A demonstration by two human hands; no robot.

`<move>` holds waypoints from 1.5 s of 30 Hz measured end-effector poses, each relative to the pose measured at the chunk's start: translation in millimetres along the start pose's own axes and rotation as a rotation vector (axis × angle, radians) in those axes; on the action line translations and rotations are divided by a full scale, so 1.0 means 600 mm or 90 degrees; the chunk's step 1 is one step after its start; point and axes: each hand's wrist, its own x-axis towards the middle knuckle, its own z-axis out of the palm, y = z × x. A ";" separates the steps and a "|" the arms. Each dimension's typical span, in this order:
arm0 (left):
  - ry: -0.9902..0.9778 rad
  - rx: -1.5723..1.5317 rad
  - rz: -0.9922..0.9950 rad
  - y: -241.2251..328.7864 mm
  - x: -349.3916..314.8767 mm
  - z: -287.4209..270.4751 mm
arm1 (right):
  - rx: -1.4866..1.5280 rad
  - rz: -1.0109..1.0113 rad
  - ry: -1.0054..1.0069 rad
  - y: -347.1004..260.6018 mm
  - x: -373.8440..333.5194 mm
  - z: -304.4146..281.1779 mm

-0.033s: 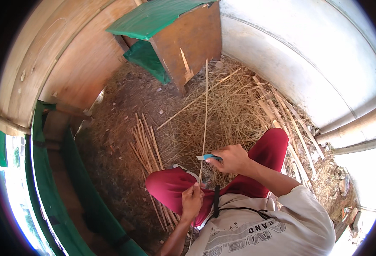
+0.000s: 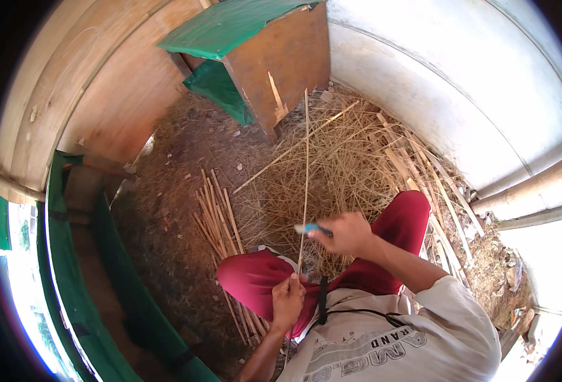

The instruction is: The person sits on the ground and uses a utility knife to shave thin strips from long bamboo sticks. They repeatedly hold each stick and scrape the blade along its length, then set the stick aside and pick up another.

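Note:
A long thin bamboo strip [image 2: 306, 159] runs away from my lap over the straw. My left hand [image 2: 287, 298] is closed round its near part, above my crossed legs. In my right hand [image 2: 347, 234] is a blue-handled utility knife [image 2: 314, 228], smeared by motion. Its blade lies across the strip, a little beyond my left hand; whether it touches the strip I cannot tell.
Thin split strips [image 2: 216, 210] lie bundled by my left knee. Pale shavings [image 2: 338, 172] heap up ahead, with longer slats [image 2: 431, 172] to the right. A wooden box [image 2: 287, 70] with green covering stands at the back. Green-lined troughs [image 2: 122, 274] run along the left.
My right hand and the knife have shifted slightly farther up the strip, away from my left hand, and are now blurred. My left hand stays in place.

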 end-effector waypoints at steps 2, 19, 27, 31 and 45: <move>-0.011 0.029 0.034 -0.013 -0.002 0.002 | -0.019 0.021 0.058 0.032 0.021 -0.008; -0.063 0.095 -0.019 -0.040 -0.101 -0.070 | -0.100 0.159 0.032 0.124 0.092 -0.036; 0.061 0.592 0.263 0.018 -0.149 -0.087 | -0.100 0.292 -0.005 0.178 0.165 -0.054; -0.027 0.205 -0.099 -0.002 -0.187 -0.112 | -0.184 0.286 -0.049 0.184 0.191 -0.081; 0.131 0.652 0.283 -0.017 -0.171 -0.216 | -0.203 0.503 -0.047 0.333 0.178 -0.044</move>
